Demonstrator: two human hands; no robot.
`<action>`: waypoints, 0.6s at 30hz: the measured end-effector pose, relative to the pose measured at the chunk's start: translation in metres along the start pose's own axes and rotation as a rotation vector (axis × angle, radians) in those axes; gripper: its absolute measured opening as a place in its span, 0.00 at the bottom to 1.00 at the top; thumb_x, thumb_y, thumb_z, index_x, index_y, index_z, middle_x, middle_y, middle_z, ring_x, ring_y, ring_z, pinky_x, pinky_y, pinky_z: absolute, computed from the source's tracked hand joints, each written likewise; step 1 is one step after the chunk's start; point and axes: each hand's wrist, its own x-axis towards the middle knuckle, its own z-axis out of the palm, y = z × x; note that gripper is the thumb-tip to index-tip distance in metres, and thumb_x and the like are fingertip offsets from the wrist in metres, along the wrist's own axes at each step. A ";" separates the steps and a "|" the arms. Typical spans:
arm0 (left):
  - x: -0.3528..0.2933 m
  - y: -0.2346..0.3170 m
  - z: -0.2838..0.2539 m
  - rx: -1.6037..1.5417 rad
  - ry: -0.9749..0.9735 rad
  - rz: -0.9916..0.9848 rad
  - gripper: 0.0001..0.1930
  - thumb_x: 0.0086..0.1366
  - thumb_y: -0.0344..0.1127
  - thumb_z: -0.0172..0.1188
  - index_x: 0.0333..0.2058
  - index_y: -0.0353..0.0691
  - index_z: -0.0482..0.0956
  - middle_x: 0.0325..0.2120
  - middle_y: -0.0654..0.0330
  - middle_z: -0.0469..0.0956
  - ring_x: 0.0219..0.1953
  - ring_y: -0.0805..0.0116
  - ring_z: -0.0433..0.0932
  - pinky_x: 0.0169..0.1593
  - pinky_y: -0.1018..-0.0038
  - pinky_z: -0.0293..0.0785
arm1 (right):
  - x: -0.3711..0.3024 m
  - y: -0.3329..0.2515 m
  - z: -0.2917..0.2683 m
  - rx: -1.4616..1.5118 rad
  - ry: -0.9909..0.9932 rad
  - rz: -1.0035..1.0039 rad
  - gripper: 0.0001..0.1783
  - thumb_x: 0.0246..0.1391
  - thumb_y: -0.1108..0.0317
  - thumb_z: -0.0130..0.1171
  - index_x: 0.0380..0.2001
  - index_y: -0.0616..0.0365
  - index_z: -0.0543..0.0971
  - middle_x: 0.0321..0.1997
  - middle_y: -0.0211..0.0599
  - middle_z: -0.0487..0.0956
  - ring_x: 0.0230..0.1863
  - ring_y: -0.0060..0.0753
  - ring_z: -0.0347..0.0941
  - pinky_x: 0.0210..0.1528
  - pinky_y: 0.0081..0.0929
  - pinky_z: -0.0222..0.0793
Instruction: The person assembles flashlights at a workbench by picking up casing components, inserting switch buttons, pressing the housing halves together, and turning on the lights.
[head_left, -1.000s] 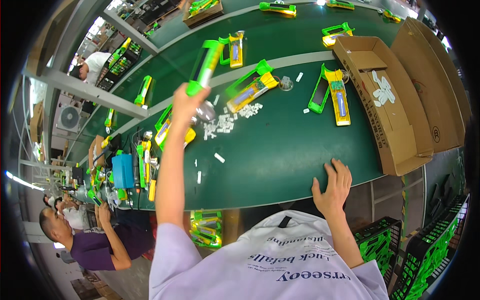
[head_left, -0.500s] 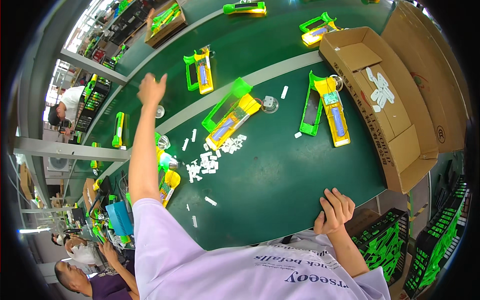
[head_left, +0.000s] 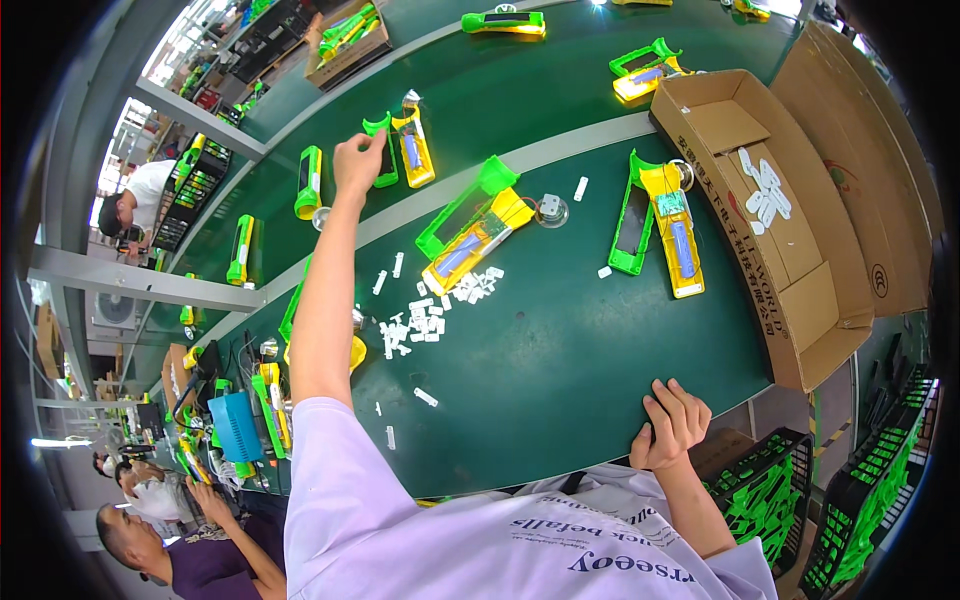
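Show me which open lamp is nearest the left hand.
The open lamp beyond the grey rail, with its green shell right by the left hand; every other open one lies farther from that hand.

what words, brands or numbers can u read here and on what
Open cardboard box: dark print along one wall, partly legible; not copied here.
Brown cardboard beside it: round mark, too small to read surely.
Pale shirt: dark lettering, upside down; not copied here.
Green frame by the left hand: none readable.

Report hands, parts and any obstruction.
Left hand at green shell, contact unclear. Right hand curled at edge of bench. White pieces scattered, clear of both hands.
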 end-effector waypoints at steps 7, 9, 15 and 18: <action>-0.038 0.081 0.021 0.330 -0.072 -0.172 0.33 0.44 0.67 0.68 0.39 0.45 0.84 0.56 0.47 0.70 0.53 0.51 0.75 0.55 0.56 0.71 | 0.000 0.001 -0.001 -0.021 0.011 0.017 0.19 0.29 0.64 0.49 0.27 0.60 0.82 0.40 0.41 0.83 0.42 0.42 0.79 0.46 0.35 0.65; -0.034 0.071 0.008 0.295 -0.134 -0.269 0.33 0.44 0.65 0.67 0.42 0.47 0.83 0.62 0.49 0.64 0.55 0.51 0.74 0.55 0.53 0.71 | 0.000 -0.001 -0.003 -0.015 0.021 0.009 0.19 0.30 0.64 0.49 0.27 0.59 0.82 0.40 0.41 0.83 0.42 0.41 0.79 0.46 0.35 0.65; -0.083 0.106 -0.059 -0.025 -0.276 -0.046 0.26 0.47 0.56 0.69 0.30 0.35 0.84 0.24 0.57 0.81 0.29 0.64 0.81 0.35 0.70 0.74 | -0.005 -0.004 -0.011 0.032 0.028 0.063 0.19 0.29 0.67 0.52 0.30 0.59 0.81 0.41 0.42 0.82 0.44 0.44 0.78 0.47 0.36 0.65; -0.162 0.166 -0.104 -0.068 -0.445 0.109 0.29 0.50 0.53 0.71 0.35 0.28 0.81 0.42 0.49 0.80 0.37 0.61 0.81 0.41 0.70 0.75 | 0.005 -0.015 -0.023 0.177 -0.109 0.234 0.15 0.42 0.69 0.54 0.36 0.59 0.80 0.42 0.42 0.82 0.46 0.45 0.77 0.50 0.40 0.67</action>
